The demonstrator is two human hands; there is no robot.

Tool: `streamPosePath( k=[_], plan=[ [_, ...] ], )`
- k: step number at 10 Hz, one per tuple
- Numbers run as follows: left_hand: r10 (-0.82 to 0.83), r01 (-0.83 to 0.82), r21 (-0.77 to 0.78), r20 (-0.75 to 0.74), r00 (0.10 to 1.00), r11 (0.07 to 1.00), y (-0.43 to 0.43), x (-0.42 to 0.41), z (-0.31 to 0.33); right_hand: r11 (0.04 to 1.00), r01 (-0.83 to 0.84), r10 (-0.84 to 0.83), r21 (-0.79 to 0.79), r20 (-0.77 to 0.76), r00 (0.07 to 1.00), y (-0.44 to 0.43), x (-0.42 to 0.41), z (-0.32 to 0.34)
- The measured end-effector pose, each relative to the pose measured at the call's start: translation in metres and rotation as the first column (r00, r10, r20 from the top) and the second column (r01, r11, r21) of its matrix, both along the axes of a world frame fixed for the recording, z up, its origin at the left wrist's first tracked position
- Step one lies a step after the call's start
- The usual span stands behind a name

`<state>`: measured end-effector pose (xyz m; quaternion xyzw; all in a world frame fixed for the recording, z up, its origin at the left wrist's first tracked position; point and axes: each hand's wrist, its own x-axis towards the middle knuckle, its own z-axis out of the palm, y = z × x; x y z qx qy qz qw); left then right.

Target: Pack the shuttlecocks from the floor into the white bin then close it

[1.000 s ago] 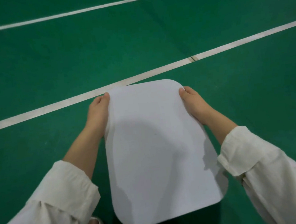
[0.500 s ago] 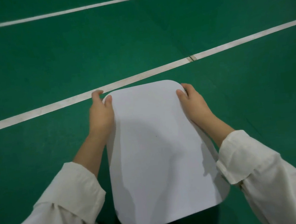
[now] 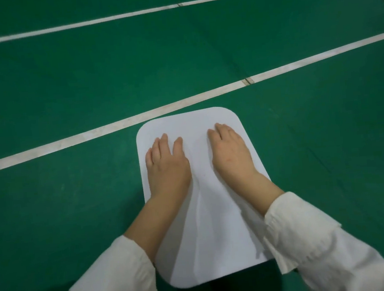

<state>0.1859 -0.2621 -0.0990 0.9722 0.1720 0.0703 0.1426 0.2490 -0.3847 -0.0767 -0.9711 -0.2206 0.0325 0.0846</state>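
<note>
Lid [image 3: 208,226] lower centre of frame, bin hidden beneath. Left hand [image 3: 167,166], right hand [image 3: 230,152] flat, fingers straight, pressing its far half. Looks thin, light, flexy; likely seats best pressed along edges.

The green floor [image 3: 64,92] (crossed by white lines [image 3: 91,134]) bears the closed white bin [image 3: 198,149].

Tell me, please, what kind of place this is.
Probably a sports court, perhaps for badminton: the green floor carries a near white line and a far white line, like court markings. The left hand and right hand press flat on a white lid.
</note>
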Motion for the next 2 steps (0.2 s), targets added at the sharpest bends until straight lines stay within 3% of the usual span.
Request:
streamPosePath(
  k=[1, 2],
  plan=[
    [-0.117, 0.117, -0.026, -0.004, 0.993, 0.993, 0.019, -0.006, 0.015, 0.999, 0.016, -0.017, -0.041, -0.014, 1.0, 0.002, 0.004, 0.018],
    [-0.247, 0.203, -0.235, -0.174, 0.953, 0.951, 0.048, -0.006, 0.047, 0.999, 0.04, -0.042, -0.028, -0.059, 0.997, 0.011, 0.002, 0.043]
  ],
)
